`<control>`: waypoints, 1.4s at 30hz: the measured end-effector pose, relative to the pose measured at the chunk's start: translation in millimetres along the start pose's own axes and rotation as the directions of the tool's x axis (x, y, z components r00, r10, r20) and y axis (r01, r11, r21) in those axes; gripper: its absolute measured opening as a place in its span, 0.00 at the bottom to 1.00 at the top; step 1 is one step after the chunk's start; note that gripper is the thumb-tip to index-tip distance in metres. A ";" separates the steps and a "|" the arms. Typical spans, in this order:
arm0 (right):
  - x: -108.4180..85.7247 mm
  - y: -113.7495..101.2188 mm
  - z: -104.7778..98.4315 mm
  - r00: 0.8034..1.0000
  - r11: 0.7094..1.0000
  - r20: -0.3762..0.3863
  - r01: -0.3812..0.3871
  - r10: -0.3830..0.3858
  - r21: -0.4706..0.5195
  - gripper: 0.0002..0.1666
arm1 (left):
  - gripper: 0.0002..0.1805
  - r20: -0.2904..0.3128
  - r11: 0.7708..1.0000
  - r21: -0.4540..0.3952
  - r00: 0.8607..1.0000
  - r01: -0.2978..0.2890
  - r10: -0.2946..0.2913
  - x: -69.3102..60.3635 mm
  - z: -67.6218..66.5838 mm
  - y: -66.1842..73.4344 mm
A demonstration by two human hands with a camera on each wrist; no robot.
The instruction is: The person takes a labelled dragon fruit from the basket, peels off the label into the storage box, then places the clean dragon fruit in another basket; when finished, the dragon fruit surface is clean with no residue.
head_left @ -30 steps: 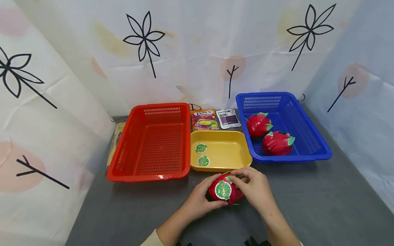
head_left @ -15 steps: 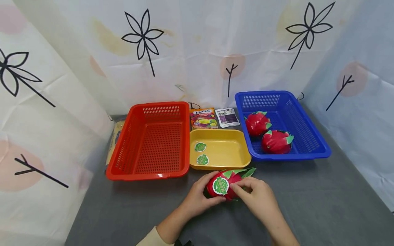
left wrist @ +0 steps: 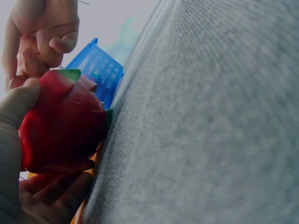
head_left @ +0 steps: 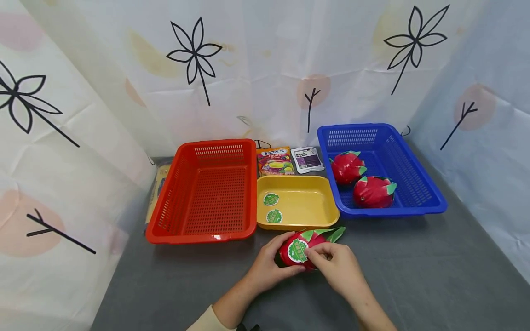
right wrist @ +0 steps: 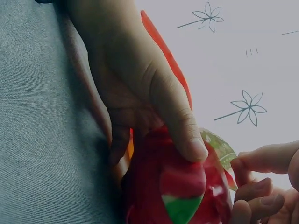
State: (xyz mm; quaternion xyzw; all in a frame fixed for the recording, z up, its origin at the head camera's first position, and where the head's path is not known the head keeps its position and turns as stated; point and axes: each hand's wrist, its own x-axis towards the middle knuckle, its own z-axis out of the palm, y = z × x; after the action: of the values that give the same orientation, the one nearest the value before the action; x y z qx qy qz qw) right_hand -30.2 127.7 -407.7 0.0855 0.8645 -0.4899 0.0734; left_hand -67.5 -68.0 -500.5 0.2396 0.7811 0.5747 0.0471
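Note:
A red dragon fruit (head_left: 316, 239) with green leaf tips is held just above or on the grey table, in front of the yellow tray. My left hand (head_left: 269, 262) grips its left end, the thumb on the near side and the fingers round the far side. On the fruit is a round green-and-white sticker (head_left: 296, 250). My right hand (head_left: 337, 266) pinches the sticker's right edge between thumb and forefinger. In the right wrist view the sticker (right wrist: 218, 145) stands partly off the skin at those fingers. The left wrist view shows the fruit (left wrist: 65, 126) but hides the sticker.
Two more dragon fruits (head_left: 374, 192) lie in a blue basket (head_left: 414, 212) at the right. Two similar stickers (head_left: 271, 199) sit in the yellow tray (head_left: 310, 224). A red basket (head_left: 198, 240) stands left. Behind the tray lie a candy packet (head_left: 275, 161) and a white pouch (head_left: 308, 159).
My right hand has shifted left from the fruit's leafy end to the sticker's edge and now pinches it. The leaf tips it covered are visible. My left hand keeps its grip.

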 end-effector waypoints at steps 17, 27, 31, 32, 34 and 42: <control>-0.1 -6.4 -2.6 0.999 0.970 0.030 0.023 -0.016 -0.242 0.17 | 0.43 0.005 1.000 -0.008 1.000 0.015 -0.015 -0.7 -0.5 1.3; -1.1 -7.2 -2.5 0.999 0.971 0.042 -0.009 0.020 -0.238 0.18 | 0.43 0.002 1.000 0.004 1.000 0.004 -0.004 0.9 -1.6 0.4; -0.5 -7.5 1.8 1.000 0.987 0.024 -0.005 0.008 -0.160 0.15 | 0.43 0.008 1.000 0.007 1.000 -0.007 0.007 1.1 -2.0 1.1; -0.5 -8.3 2.4 1.000 0.990 0.016 -0.001 0.004 -0.142 0.14 | 0.43 0.010 1.000 0.008 1.000 -0.008 0.008 1.1 -2.0 1.3; -0.9 -10.4 2.0 1.000 0.994 0.002 0.010 -0.010 -0.106 0.11 | 0.43 0.013 1.000 0.011 1.000 -0.006 0.006 0.9 -1.7 1.2; 0.4 -31.5 -20.0 0.996 0.997 -0.044 0.073 -0.071 0.026 0.09 | 0.42 0.010 1.000 0.006 1.000 -0.023 0.023 0.9 0.0 -2.3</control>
State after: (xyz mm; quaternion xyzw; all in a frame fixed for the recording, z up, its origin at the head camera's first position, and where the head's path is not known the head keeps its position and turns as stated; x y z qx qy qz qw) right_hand -38.4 129.0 -371.3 0.0659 0.8614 -0.5023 0.0358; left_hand -69.0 -68.1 -502.4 0.2514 0.7797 0.5717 0.0437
